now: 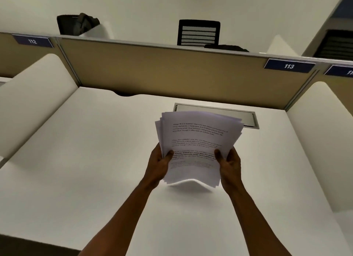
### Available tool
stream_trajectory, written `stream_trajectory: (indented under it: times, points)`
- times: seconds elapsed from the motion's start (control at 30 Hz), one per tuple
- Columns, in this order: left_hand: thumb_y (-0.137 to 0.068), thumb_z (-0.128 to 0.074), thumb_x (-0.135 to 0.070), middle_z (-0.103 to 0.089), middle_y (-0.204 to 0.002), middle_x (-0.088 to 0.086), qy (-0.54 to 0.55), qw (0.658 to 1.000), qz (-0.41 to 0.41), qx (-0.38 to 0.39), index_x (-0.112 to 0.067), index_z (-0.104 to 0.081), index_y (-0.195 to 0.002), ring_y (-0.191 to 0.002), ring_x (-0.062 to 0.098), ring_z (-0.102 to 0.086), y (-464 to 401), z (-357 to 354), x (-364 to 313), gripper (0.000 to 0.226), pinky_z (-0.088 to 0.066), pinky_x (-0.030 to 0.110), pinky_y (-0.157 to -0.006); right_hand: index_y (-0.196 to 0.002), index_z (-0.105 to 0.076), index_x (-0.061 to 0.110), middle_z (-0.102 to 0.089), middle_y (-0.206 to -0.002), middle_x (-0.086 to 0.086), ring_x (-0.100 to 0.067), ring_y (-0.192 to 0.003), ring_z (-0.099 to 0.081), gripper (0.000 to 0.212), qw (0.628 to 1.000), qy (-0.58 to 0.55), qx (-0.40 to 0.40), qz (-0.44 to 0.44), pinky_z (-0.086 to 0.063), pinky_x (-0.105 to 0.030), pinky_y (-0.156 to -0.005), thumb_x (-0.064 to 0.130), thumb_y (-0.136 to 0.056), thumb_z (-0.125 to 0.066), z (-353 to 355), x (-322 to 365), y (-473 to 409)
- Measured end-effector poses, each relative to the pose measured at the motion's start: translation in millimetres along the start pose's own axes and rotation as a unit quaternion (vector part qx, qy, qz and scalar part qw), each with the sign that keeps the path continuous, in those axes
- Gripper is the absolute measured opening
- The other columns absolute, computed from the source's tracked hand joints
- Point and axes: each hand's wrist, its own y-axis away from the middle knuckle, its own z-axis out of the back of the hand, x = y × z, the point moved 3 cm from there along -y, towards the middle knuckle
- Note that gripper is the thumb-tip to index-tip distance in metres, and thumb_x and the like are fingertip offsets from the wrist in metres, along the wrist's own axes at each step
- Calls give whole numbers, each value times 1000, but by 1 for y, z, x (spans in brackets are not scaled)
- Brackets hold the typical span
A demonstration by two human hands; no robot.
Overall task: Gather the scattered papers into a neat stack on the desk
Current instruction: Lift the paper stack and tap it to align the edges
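White laminate bench (95,160) lies bare beneath the loose sheaf of printed white papers (198,141), lifted just above it, upper edges fanned. Left hand (158,166) and right hand (229,166) each grip a lower side. Squaring is underway; next, tap edges flush, lay flat.

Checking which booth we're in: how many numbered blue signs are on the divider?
3: sign 112 at far left, sign 113 at the right, and a third sign cut off by the right edge, its number unreadable.
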Motion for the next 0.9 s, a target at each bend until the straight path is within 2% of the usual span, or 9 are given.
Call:
stream_trajectory:
  times: [0.1,0.2,0.33,0.4,0.5,0.57,0.7,0.8,0.9]
  points:
    - [-98,-57,-7,-70,-118,0,6,1000,-10,11,-23,-58,-130,-108,19,-69,-6,-3,-4,35,-61,30,-83,-121,-61,19,-72,-112,-1,-19,-101,-69,28,1000,-24,7,12,-60,-29,-76,11,-94,-63,6,2,1]
    - [-89,-63,-18,-71,-118,0,4,1000,1,19,-25,-60,-127,-108,19,-69,-3,-5,1,39,-61,33,-86,-121,-62,22,-71,-116,-3,-24,-107,-67,31,1000,-26,14,8,-59,-36,-84,16,-91,-67,12,-8,7]
    - [-92,-66,-15,-71,-121,1,-25,999,15,16,-18,-60,-130,-114,25,-67,4,-13,17,39,-59,43,-94,-119,-65,20,-72,-116,-4,-31,-111,-65,34,1000,4,5,-22,-56,-46,-92,6,-88,-70,19,-35,15]
    - [-96,-64,-12,-70,-121,3,-31,999,20,3,-15,-59,-131,-112,25,-67,4,-17,20,35,-59,47,-94,-117,-66,21,-73,-113,-1,-29,-109,-66,31,999,13,-5,-35,-58,-43,-90,8,-89,-70,19,-43,17]
    - [-97,-62,-11,-71,-119,6,-33,999,24,-7,-12,-60,-129,-110,26,-68,2,-21,19,33,-59,50,-94,-115,-67,26,-74,-110,3,-22,-106,-68,27,999,20,-17,-37,-59,-28,-80,14,-90,-69,16,-42,17]
    - [-94,-64,-17,-72,-117,6,-31,999,22,-7,-13,-61,-127,-108,27,-69,1,-20,16,34,-59,51,-92,-114,-67,29,-74,-110,4,-17,-102,-70,25,999,25,-12,-30,-58,-24,-76,17,-91,-67,15,-37,16]
    - [-88,-69,-23,-73,-117,3,-29,999,22,-6,-16,-63,-125,-108,27,-69,1,-17,17,39,-59,49,-92,-114,-67,29,-74,-109,3,-15,-98,-70,29,999,24,-1,-23,-59,-26,-75,25,-85,-71,16,-34,16]
    - [-91,-71,-15,-70,-122,3,-37,999,31,-6,-16,-60,-131,-112,27,-66,6,-19,25,41,-57,48,-96,-113,-67,28,-74,-109,5,-18,-102,-69,31,999,28,-15,-44,-59,-30,-79,14,-86,-73,15,-47,19]
    - [-84,-73,-25,-70,-121,1,-26,999,18,-28,-17,-60,-131,-111,25,-67,8,-19,22,49,-59,45,-93,-108,-69,30,-75,-107,5,-19,-100,-69,30,998,23,-24,-47,-58,-29,-79,9,-87,-70,16,-50,19]
